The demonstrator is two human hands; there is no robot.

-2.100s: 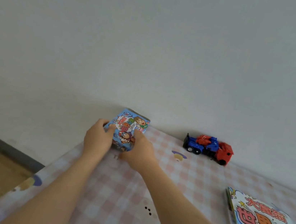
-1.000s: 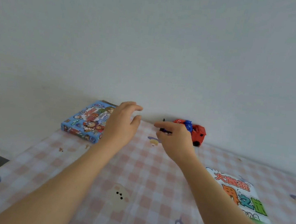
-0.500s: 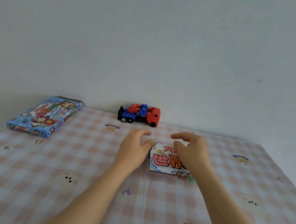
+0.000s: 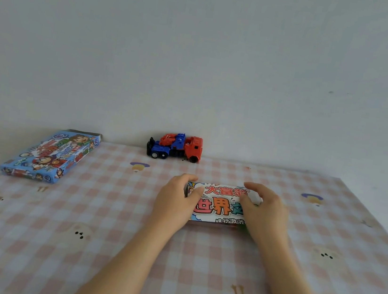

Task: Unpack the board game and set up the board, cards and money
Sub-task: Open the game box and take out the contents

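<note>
The game pack [image 4: 219, 205], flat on the desk [image 4: 104, 221], is now gripped at its two ends by my left hand [image 4: 176, 201] and right hand [image 4: 264, 211], which have left the blue box [image 4: 51, 155] lying far left, so I judge opening comes next.

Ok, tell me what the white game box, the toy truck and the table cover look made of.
White game box: probably printed cardboard; flat face, straight edges.
Toy truck: likely hard moulded plastic; solid red and blue parts.
Table cover: checked fabric or vinyl, unclear which.
</note>
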